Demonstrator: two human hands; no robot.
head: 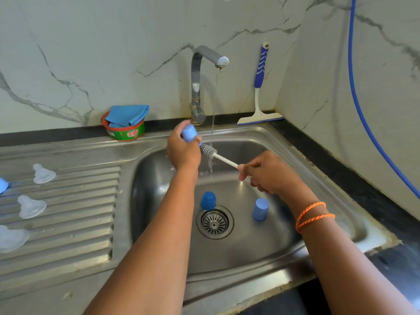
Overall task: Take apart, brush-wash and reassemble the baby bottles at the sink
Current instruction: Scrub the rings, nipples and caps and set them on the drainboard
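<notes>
Grey-veined white marble wall (pixel 113 53) behind and to the right, dark stone worktop (pixel 341 160) along its foot. Set into that worktop, a stainless steel sink (pixel 306 155) with a ribbed draining board (pixel 75 212) on the left and a round slotted drain (pixel 215 222) in the basin floor. Curved chrome tap (pixel 200 76) at the back edge, a thin stream of water (pixel 214 103) falling into the basin. Blue hose (pixel 359 105) hanging down the right wall. Blue-and-white squeegee (pixel 260 92) propped upright in the corner. Green and red round dish-soap tub (pixel 123 130) by the wall, folded blue cloth (pixel 127 115) on top.

Above the basin, left hand (pixel 181 151) with fingers wrapped round a pale blue plastic bottle cap (pixel 189 132). Right hand (pixel 268 173) with fingers curled tight on the white handle of a grey-bristled bottle brush (pixel 212 153), bristle end touching the open mouth of the held cap. Two orange threads (pixel 313 215) round the right wrist.

On the basin floor, a dark blue domed cap (pixel 208 200) just beside the drain, and a pale blue cylindrical cap (pixel 260 209) further right. On the draining board, three clear silicone teats (pixel 43 173) well apart.
</notes>
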